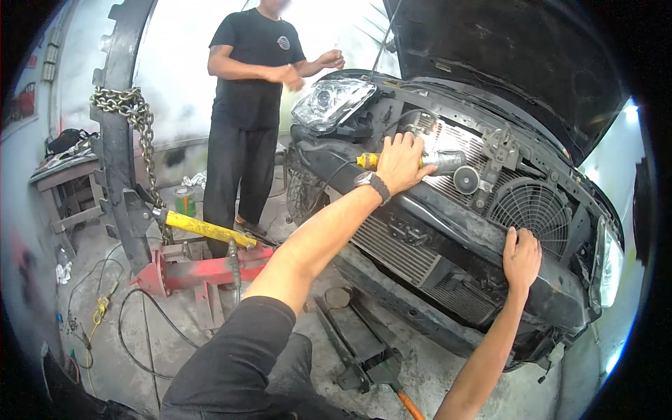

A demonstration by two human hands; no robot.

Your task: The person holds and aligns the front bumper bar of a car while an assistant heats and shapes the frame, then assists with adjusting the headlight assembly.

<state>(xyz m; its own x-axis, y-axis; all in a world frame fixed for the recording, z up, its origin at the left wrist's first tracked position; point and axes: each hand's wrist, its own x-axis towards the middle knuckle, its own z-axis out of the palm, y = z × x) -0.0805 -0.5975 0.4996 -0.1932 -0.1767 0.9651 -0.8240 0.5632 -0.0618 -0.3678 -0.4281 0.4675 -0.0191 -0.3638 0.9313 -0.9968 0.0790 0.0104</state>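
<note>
My left hand (pixel 400 166), with a watch on its wrist, is closed from above around a corded power tool (pixel 368 161). The tool has a yellow rear end and a grey metal front, and it lies over the top of the black bumper beam (pixel 448 217) in front of the car's radiator. Its working tip cannot be made out. Farther right along the beam, my right hand (pixel 523 262) grips the upper edge with its fingers bent over it. Beside the tool's grey end sits a round black horn (pixel 466 180), and a fan (pixel 533 215) is behind my right hand.
The hood (pixel 504 63) is propped up. A headlight (pixel 332 103) is at the car's left corner. A co-worker (pixel 252 91) stands beyond it. On the left are a chained post (pixel 117 154), a yellow cylinder (pixel 206 227) and a red beam (pixel 203 273); a floor jack (pixel 364 346) lies below.
</note>
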